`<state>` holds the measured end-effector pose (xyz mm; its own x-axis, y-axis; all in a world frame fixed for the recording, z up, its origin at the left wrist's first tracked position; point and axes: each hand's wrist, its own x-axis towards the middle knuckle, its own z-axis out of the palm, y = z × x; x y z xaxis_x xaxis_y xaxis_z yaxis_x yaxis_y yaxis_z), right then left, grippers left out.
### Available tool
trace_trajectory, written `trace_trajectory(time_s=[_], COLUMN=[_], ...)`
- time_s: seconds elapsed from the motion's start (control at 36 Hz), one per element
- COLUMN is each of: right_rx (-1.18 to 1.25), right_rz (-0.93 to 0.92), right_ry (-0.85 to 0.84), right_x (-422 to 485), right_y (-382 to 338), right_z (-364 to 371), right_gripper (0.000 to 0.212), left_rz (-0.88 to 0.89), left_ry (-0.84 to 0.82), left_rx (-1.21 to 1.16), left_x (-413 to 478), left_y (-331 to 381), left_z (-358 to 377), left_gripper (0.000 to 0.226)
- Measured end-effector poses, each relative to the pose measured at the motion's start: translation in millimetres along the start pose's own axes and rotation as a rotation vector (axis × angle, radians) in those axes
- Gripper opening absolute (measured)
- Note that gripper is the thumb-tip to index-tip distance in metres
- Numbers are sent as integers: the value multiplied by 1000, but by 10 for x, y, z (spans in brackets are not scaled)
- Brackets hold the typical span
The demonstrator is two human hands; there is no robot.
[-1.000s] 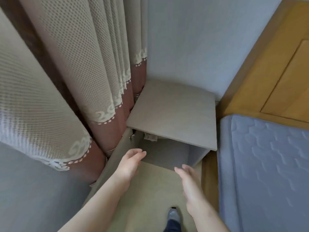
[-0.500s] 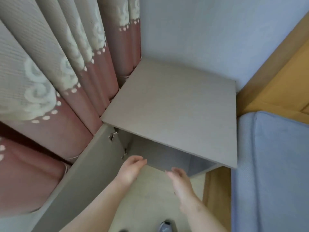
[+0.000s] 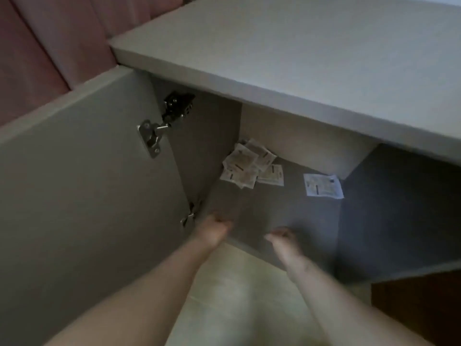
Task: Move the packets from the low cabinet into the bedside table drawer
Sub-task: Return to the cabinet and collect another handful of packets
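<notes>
The low grey cabinet (image 3: 311, 61) stands open in front of me. On its floor, in the back left corner, lies a loose pile of several pale packets (image 3: 245, 164). A single white packet (image 3: 322, 185) lies apart at the back right. My left hand (image 3: 212, 233) is at the cabinet's front edge near the lower hinge, blurred, fingers loosely bent, holding nothing. My right hand (image 3: 284, 239) hovers at the front edge too, fingers loosely curled and empty. Both hands are well short of the packets.
The cabinet door (image 3: 82, 186) is swung open on my left, with two metal hinges (image 3: 162, 126). A reddish curtain (image 3: 37, 46) hangs behind it. Pale floor (image 3: 239, 295) lies under my arms. A dark wooden edge (image 3: 419, 303) shows at the lower right.
My view has dropped low and close to the cabinet, so its inside and the packets show. Both hands have reached forward to the cabinet's front edge.
</notes>
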<state>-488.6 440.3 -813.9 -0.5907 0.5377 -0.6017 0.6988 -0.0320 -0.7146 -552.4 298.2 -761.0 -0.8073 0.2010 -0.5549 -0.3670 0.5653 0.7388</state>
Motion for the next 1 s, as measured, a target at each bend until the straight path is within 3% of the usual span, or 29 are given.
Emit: trace_trajectory(time_s=[0.19,0.39,0.5,0.67,0.83,1.0], right_rx=[-113,-327,-507,-630,-850,-700], right_rz=[-161,-226,-206,-236,-243,-229], right_ry=[20,127,225,242,286,269], right_x=[930,1479,1691,2060,2434,2751], right_y=[274,494,566,402,91,77], right_z=[226,95,-73,-323,-549,-523], right_gripper=[21,14,29,55,76,77], left_rz=[87,291,371,310,290,295], left_ry=[32,-71,-64,-191,-238,-242], left_rx=[122,514,753,1039,997,984], left_x=[866,1329,1518,1635,1672,1638], left_y=[-471,-800,-918,-989,-877,-885], left_z=[199,393,501,635,521,534], left_gripper=[20,60,70,81,79,80])
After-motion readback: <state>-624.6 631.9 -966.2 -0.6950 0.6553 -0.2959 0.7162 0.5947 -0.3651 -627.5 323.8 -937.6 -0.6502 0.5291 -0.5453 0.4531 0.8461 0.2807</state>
